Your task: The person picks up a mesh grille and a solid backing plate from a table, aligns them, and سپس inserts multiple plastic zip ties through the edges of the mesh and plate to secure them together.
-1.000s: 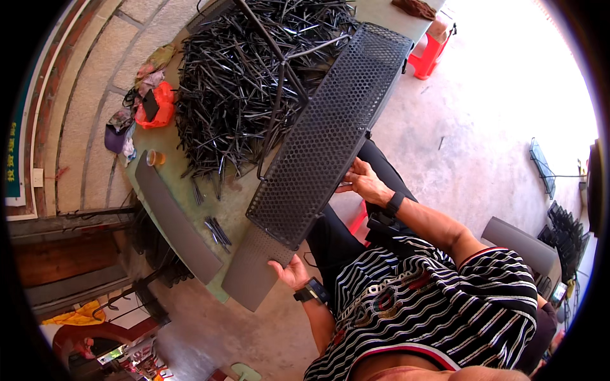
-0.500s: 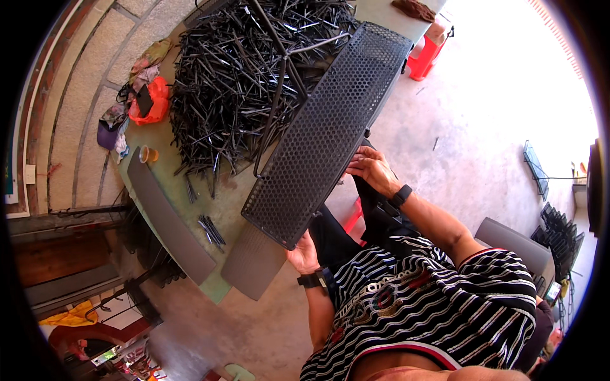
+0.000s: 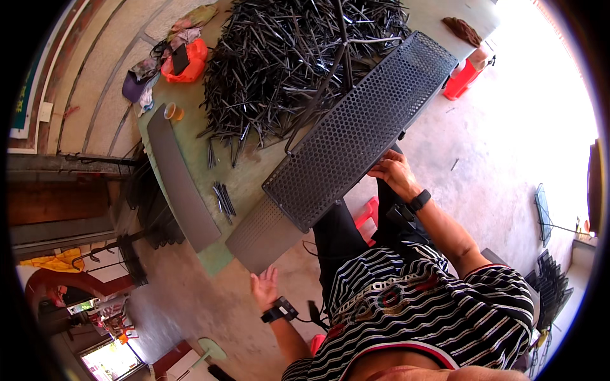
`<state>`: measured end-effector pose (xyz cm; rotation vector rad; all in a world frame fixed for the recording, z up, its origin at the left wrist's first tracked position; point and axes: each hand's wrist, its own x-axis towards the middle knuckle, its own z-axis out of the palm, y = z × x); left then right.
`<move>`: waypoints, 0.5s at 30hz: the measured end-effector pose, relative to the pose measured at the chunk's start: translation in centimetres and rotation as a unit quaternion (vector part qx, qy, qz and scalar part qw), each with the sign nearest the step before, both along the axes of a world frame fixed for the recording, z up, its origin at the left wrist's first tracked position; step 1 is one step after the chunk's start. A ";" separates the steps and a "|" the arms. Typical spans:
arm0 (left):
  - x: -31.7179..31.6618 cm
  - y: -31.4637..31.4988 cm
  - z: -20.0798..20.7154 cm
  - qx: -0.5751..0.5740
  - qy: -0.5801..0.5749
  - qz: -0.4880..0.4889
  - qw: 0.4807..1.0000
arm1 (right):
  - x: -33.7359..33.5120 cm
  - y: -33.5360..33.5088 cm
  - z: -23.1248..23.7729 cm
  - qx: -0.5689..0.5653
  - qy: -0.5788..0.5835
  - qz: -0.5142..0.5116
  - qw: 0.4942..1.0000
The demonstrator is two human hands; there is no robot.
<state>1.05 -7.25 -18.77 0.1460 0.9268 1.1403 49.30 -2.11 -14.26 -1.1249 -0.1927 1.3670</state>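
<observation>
A long black perforated metal panel [image 3: 356, 127] with bent rod legs [image 3: 345, 70] lies slanted across the table edge in front of me. My right hand [image 3: 397, 174] is at its near long edge, fingers closed on the rim; the fingertips are partly hidden. My left hand [image 3: 264, 289] is off the panel, open with fingers apart, just below the corner of a grey perforated sheet [image 3: 260, 238]. That sheet sticks out from under the black panel's near end. Behind the panel a large heap of thin black strips [image 3: 279, 76] covers much of the table.
On the green table [image 3: 248, 184] are a long grey board [image 3: 181, 184], a small bunch of black strips [image 3: 223, 200], an amber cup [image 3: 173, 112] and an orange bag [image 3: 190, 62]. Red stools [image 3: 462, 81] stand on the floor. Black racks [image 3: 549, 286] stack at the right.
My left hand has let go of the black panel's near corner and moved left and down, opening. My right hand stays at the long edge. The whole view has shifted.
</observation>
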 end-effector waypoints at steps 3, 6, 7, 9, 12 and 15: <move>2.1 2.3 4.1 0.003 0.368 -0.002 0.930 | 0.0 0.0 0.1 -0.002 -0.010 -0.005 1.000; 0.0 5.3 2.2 0.066 0.426 -0.120 0.894 | 0.0 0.0 -0.5 0.014 -0.007 -0.006 1.000; 0.1 6.1 2.0 0.079 0.407 -0.112 0.903 | 0.2 -0.2 -1.2 0.020 -0.007 -0.011 1.000; 0.2 7.3 1.6 0.103 0.371 -0.098 0.918 | 0.0 -0.5 -2.9 0.028 0.086 -0.011 0.996; 1.3 7.5 1.5 0.070 0.367 -0.062 0.925 | -1.5 -1.2 -0.7 0.012 0.097 0.098 0.990; 3.3 6.8 2.0 0.055 0.358 -0.054 0.931 | -1.9 -1.2 -0.2 0.039 0.092 0.053 0.994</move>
